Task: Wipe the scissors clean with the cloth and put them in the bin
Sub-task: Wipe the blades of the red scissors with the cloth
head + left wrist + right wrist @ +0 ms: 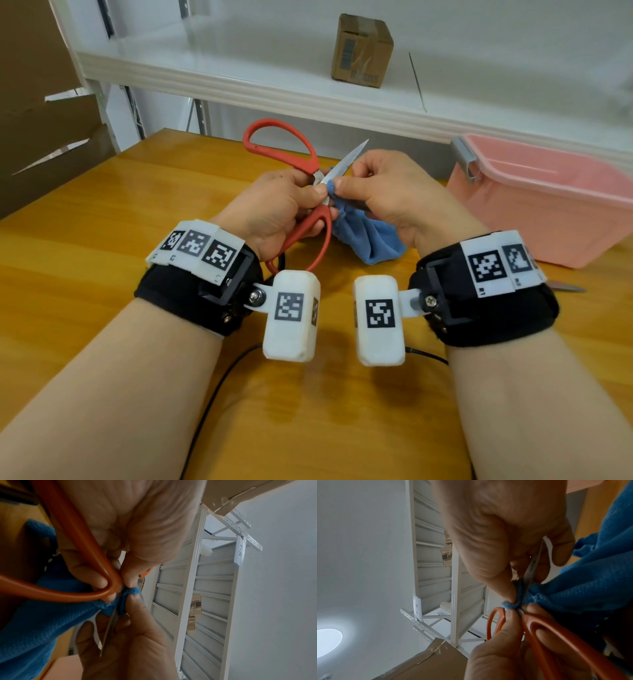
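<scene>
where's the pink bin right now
In the head view the pink bin sits on the wooden table at the far right, beyond the right hand, under the white shelf.

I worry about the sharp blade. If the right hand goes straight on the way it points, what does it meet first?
Probably the left hand, which grips the scissors at the pivot; the right hand pinches the cloth right against it.

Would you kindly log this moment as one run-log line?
phase: wiping | left hand: grips scissors at pivot | right hand: pinches cloth on blade | bin: nothing visible inside

Bin (548, 219) right of scissors (294, 192)
</scene>
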`<state>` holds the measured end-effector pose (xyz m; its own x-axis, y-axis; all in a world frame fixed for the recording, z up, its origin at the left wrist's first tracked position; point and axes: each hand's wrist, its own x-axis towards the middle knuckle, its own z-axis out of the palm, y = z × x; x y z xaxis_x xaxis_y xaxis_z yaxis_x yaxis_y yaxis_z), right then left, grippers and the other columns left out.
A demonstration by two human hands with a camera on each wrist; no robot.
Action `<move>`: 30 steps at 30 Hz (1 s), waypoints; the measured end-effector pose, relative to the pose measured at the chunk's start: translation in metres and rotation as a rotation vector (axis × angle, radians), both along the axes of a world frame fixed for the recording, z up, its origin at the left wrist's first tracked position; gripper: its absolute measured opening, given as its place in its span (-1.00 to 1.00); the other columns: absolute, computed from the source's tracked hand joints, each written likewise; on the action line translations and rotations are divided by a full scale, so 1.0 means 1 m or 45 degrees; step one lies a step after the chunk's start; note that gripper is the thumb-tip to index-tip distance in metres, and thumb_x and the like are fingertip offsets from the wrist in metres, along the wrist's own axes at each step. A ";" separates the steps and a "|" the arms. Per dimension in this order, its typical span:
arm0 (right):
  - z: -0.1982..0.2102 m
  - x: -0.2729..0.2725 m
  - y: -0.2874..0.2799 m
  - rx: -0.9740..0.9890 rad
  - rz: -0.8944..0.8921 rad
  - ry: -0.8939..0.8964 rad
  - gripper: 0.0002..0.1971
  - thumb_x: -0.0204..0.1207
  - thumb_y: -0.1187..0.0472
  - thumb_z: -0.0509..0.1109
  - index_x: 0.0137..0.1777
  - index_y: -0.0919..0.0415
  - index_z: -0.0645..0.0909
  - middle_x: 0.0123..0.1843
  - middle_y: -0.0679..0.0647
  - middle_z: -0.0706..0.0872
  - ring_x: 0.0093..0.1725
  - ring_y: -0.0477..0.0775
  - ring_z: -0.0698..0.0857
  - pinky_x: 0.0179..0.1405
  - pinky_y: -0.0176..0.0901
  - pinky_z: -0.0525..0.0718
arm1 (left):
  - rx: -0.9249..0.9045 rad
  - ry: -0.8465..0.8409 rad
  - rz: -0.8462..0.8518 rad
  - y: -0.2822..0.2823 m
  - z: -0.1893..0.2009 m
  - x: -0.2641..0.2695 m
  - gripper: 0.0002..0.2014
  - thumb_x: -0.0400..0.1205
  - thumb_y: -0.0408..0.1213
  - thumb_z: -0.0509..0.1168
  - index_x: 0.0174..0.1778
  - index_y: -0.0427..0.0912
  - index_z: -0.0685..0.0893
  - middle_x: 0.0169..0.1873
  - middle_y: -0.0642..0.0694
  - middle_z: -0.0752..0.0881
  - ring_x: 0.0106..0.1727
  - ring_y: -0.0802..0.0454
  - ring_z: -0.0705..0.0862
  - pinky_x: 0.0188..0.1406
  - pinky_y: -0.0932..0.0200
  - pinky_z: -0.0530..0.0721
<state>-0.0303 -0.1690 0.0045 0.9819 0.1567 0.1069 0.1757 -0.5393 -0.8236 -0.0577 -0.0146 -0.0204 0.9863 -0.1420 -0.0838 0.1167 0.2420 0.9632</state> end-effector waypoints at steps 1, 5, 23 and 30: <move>0.000 0.000 0.001 0.013 0.009 0.010 -0.62 0.54 0.15 0.55 -0.34 0.05 0.39 -0.28 0.08 0.68 -0.23 0.01 0.70 -0.27 -0.15 0.65 | 0.010 -0.001 0.006 0.000 0.000 0.000 -0.79 0.74 -0.42 0.18 0.25 -0.36 0.60 -0.22 -0.20 0.75 -0.25 0.03 0.77 -0.34 0.25 0.71; 0.000 0.000 0.001 0.035 0.056 -0.010 -0.58 0.54 0.27 0.53 -0.36 0.05 0.33 -0.38 0.04 0.50 -0.29 0.06 0.54 -0.24 -0.04 0.63 | 0.025 0.010 0.037 -0.001 0.002 -0.001 -0.80 0.73 -0.44 0.18 0.22 -0.39 0.60 -0.28 -0.22 0.75 -0.29 0.03 0.76 -0.38 0.25 0.70; 0.007 -0.007 -0.002 0.006 0.100 -0.008 -0.73 0.43 -0.06 0.61 -0.02 0.11 0.79 -0.12 -0.02 0.85 -0.07 -0.16 0.79 -0.06 -0.24 0.67 | 0.012 -0.040 0.130 0.001 0.004 0.001 -0.84 0.71 -0.46 0.20 0.14 -0.35 0.64 -0.33 -0.16 0.75 -0.32 0.04 0.75 -0.44 0.27 0.68; 0.007 -0.011 -0.002 -0.099 0.043 0.041 -0.43 0.34 -0.32 0.55 -0.06 0.25 0.81 -0.16 0.17 0.77 -0.17 -0.05 0.64 -0.20 -0.16 0.57 | 0.055 -0.099 0.114 0.000 0.004 0.000 -0.84 0.70 -0.49 0.19 0.15 -0.33 0.61 -0.20 -0.24 0.76 -0.26 -0.01 0.77 -0.44 0.25 0.69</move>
<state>-0.0412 -0.1709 0.0111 0.9785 0.1965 0.0620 0.1693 -0.5958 -0.7851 -0.0580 -0.0145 -0.0161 0.9986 -0.0512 -0.0106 0.0210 0.2065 0.9782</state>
